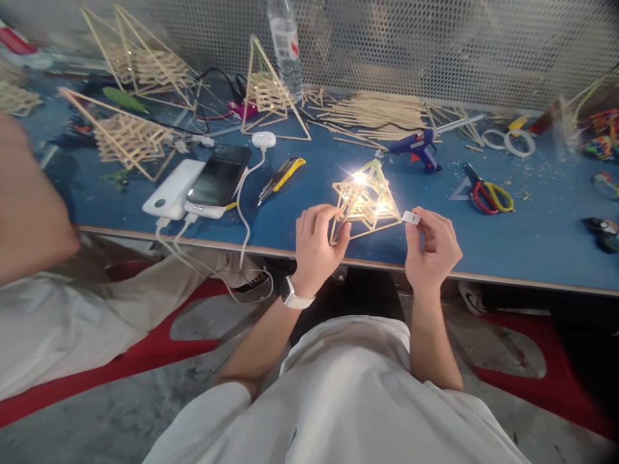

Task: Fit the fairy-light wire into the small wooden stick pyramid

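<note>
A small pyramid frame of thin wooden sticks (370, 225) stands on the blue table in front of me, with bright lights glowing inside it. My left hand (319, 241), a watch on its wrist, grips the frame's near left corner between thumb and fingers. Just off the frame's right corner, my right hand (432, 248) pinches a small white plastic box (411, 218), which looks like a battery case or switch. Any wire between box and lights is too fine to make out.
Behind the frame lie a blue glue gun (420, 149) and a pile of sticks (377, 111). Scissors (489, 193) are at right; a yellow utility knife (280, 179), phone (220, 173) and white power bank (173, 188) at left. Another person's arm (31, 200) reaches in from the left.
</note>
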`<action>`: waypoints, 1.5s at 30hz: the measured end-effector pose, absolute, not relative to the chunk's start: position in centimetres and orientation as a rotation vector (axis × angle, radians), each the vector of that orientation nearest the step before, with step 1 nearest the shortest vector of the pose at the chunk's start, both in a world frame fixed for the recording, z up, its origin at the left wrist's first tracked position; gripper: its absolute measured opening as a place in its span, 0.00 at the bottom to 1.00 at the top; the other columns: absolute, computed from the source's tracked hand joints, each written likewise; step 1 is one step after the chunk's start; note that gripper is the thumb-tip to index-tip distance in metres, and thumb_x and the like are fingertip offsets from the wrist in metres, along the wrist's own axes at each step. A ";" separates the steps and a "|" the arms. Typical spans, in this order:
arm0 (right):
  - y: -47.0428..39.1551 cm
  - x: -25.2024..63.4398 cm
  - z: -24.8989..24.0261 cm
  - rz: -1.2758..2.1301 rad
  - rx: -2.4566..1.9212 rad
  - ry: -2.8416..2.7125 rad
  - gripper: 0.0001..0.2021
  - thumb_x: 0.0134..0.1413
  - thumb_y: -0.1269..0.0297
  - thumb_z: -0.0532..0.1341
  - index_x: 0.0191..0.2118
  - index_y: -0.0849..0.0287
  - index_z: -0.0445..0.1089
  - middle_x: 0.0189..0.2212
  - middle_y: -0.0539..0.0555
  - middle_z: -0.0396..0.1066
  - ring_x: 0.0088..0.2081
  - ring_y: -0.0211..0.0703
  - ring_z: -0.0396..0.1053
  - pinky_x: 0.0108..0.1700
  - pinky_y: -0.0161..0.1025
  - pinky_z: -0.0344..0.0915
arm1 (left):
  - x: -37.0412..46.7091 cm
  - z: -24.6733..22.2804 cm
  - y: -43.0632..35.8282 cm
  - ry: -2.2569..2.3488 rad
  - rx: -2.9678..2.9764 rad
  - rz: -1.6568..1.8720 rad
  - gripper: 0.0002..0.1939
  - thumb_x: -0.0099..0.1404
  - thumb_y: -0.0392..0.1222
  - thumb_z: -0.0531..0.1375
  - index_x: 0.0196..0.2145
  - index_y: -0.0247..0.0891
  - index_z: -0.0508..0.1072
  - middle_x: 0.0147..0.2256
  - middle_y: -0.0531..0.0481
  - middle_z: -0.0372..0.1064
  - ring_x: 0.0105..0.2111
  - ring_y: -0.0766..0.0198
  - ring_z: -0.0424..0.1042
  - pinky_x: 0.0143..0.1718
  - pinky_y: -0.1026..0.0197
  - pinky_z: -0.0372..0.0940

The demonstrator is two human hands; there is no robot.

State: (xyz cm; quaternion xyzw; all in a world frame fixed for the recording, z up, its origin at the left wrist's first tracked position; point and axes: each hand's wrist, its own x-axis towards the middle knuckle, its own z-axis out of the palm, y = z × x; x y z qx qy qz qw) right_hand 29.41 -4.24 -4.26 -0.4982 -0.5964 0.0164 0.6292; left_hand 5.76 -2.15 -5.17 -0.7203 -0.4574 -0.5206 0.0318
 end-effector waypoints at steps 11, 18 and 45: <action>-4.3 29.3 -2.9 0.067 -1.277 -1.477 0.13 0.79 0.59 0.66 0.60 0.54 0.83 0.55 0.59 0.83 0.52 0.49 0.83 0.55 0.50 0.85 | 8.0 -0.6 0.0 -1.171 -2.302 -1.489 0.08 0.81 0.39 0.65 0.54 0.47 0.79 0.70 0.40 0.64 0.70 0.43 0.69 0.66 0.41 0.70; -3.3 30.2 -0.5 -0.027 -1.313 -1.671 0.13 0.81 0.63 0.63 0.61 0.51 0.81 0.59 0.58 0.81 0.57 0.51 0.80 0.59 0.51 0.81 | 8.5 -0.8 1.0 -1.176 -2.437 -1.498 0.10 0.81 0.34 0.62 0.56 0.43 0.77 0.59 0.41 0.70 0.54 0.54 0.75 0.57 0.47 0.75; -2.1 28.7 2.6 0.198 -1.204 -1.753 0.14 0.78 0.61 0.63 0.63 0.49 0.77 0.51 0.55 0.72 0.42 0.41 0.75 0.44 0.43 0.76 | 7.8 -1.3 1.6 -1.078 -2.397 -1.586 0.10 0.78 0.31 0.67 0.49 0.45 0.81 0.57 0.46 0.73 0.50 0.57 0.75 0.49 0.50 0.69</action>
